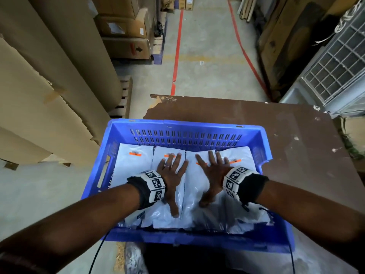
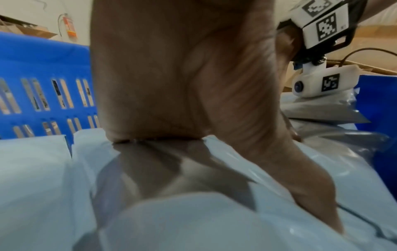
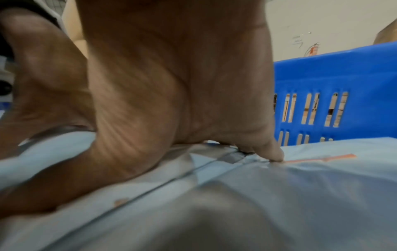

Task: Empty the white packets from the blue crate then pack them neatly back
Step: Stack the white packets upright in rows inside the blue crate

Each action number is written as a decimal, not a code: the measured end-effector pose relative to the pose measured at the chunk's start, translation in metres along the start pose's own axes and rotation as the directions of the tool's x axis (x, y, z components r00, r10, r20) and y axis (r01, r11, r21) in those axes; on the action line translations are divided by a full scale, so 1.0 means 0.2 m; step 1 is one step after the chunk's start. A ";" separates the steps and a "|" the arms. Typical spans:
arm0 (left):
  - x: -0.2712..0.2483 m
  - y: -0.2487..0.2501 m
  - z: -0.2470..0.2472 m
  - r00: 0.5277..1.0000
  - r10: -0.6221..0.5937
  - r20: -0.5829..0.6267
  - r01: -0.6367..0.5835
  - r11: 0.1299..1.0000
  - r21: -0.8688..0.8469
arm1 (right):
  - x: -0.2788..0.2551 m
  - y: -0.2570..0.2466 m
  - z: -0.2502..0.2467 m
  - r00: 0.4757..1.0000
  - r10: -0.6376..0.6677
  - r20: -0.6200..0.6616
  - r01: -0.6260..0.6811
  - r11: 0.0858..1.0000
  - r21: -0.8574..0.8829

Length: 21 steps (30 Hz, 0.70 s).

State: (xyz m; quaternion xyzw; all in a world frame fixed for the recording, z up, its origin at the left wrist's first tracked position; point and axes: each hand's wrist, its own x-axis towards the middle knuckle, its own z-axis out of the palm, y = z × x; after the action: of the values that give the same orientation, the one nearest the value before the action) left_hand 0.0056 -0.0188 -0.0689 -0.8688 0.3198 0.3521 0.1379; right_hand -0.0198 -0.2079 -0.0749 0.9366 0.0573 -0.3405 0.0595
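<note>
The blue crate (image 1: 197, 125) stands on a worn brown table, filled with several white packets (image 1: 134, 167) laid side by side, orange labels toward the far wall. My left hand (image 1: 171, 175) lies flat with fingers spread on a middle packet (image 2: 53, 195). Just to its right, my right hand (image 1: 212, 175) presses flat on the neighbouring packet (image 3: 311, 195), its fingers spread too. In the wrist views each palm (image 2: 171, 76) (image 3: 171, 76) bears down on the glossy plastic, and the crate's slotted wall (image 2: 43, 76) (image 3: 335, 84) rises behind.
The brown table (image 1: 296, 145) extends right of the crate. Tall cardboard sheets (image 1: 49, 86) lean at the left. A concrete aisle with red floor lines (image 1: 177, 46) runs ahead, boxes and pallets on the left, a white grille unit (image 1: 335, 66) on the right.
</note>
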 end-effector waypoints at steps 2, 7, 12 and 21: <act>0.03 0.01 0.03 1.000 -0.021 -0.017 0.022 0.999 0.025 | 0.02 -0.01 0.04 0.997 0.038 -0.073 -0.036 0.999 0.030; 0.04 0.04 0.07 0.997 -0.056 -0.059 0.059 0.997 0.056 | 0.08 -0.04 0.11 0.971 0.090 -0.224 -0.059 0.988 0.140; 0.03 0.04 0.01 0.999 -0.050 -0.016 0.051 0.996 0.074 | 0.00 0.06 -0.05 0.994 -0.057 0.089 0.041 0.984 0.173; -0.04 0.11 -0.38 0.991 0.132 -0.038 -0.130 0.991 0.034 | -0.29 0.39 -0.32 0.986 -0.040 0.164 0.036 0.999 0.028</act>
State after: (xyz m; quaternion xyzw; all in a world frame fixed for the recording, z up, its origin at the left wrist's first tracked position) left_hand 0.0266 -0.0678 -0.0103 -0.8505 0.3843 0.3378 0.1217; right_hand -0.0123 -0.2797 0.0169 0.9046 0.0658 -0.4186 0.0461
